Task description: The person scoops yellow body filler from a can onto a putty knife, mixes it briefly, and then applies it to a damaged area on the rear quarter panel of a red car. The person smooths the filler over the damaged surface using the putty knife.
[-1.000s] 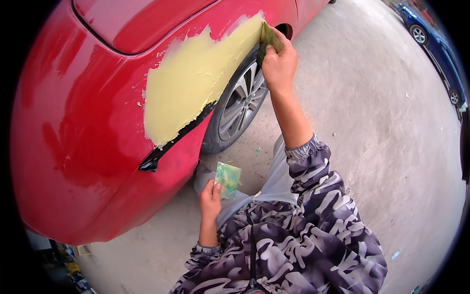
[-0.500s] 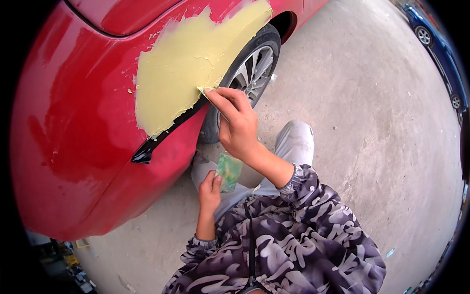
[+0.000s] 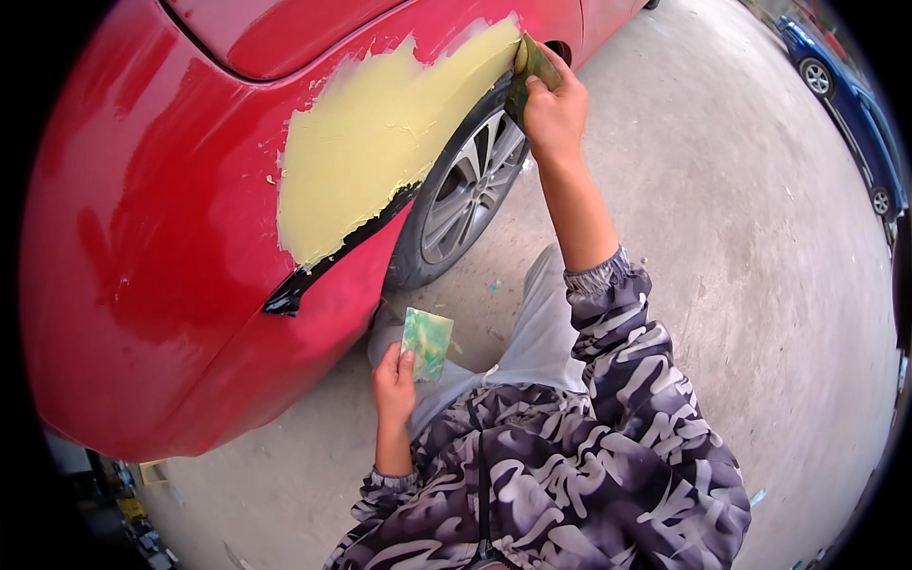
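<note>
My right hand [image 3: 559, 116] grips a dark green filler spreader [image 3: 534, 72] with some yellow paste on it. Its edge is at the far end of the pale yellow body filler [image 3: 380, 142], near the top of the wheel arch; whether it touches cannot be seen. The filler covers a broad, ragged-edged patch of the red car fender [image 3: 180, 199]. Lower down, in front of my lap, my left hand [image 3: 392, 385] pinches a flat green rectangular spreader [image 3: 427, 344] smeared with pale yellow, apart from the car.
Below the filler is the front wheel [image 3: 470, 195] with silver spokes. Black tape [image 3: 304, 283] runs along the arch edge. Concrete floor [image 3: 703, 228] lies to the right, with a blue car [image 3: 850, 109] at the far right. Various items [image 3: 142, 522] lie at lower left.
My right hand has moved up and right with its spreader, from the filler's lower edge to its far end. The left hand has shifted slightly down, still holding the green spreader.
</note>
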Demonstrator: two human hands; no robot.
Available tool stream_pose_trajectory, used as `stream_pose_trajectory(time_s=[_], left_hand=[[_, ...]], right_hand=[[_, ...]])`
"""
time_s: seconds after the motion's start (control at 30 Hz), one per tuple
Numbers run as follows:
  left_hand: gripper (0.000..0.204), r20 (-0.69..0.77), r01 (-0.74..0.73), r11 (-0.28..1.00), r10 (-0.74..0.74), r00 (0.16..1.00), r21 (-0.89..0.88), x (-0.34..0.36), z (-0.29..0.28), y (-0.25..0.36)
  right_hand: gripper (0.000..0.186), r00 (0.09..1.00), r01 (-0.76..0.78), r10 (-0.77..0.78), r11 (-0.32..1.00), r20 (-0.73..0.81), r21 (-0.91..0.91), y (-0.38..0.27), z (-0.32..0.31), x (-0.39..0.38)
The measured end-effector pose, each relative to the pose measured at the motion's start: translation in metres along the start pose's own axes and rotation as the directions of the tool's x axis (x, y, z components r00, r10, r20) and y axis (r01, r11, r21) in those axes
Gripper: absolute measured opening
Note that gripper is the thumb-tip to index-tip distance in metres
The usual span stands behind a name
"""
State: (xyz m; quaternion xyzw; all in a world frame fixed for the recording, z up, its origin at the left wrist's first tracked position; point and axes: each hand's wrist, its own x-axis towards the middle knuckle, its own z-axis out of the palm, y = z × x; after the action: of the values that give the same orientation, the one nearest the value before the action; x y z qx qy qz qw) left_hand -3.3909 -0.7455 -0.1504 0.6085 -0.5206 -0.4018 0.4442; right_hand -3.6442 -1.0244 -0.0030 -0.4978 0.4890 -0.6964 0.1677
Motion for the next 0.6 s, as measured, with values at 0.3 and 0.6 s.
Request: stream_pose_trajectory(time_s=[0.3, 0.6], left_hand=[[0.017, -0.081, 0.020, 1.000, -0.019, 0.997, 0.013, -0.008, -0.002, -0.007], [0.017, -0.022, 0.039, 0.994, -0.036, 0.999, 0.104, -0.011, 0.005, -0.009]], right_hand=[[0.039, 0.953, 0.297, -0.303, 0.944, -0.020, -0.147, -0.028, 0.031, -0.082], [0.052, 0.884, 0.403, -0.390, 0.915, 0.258, 0.002, -0.039, 0.030, -0.165]])
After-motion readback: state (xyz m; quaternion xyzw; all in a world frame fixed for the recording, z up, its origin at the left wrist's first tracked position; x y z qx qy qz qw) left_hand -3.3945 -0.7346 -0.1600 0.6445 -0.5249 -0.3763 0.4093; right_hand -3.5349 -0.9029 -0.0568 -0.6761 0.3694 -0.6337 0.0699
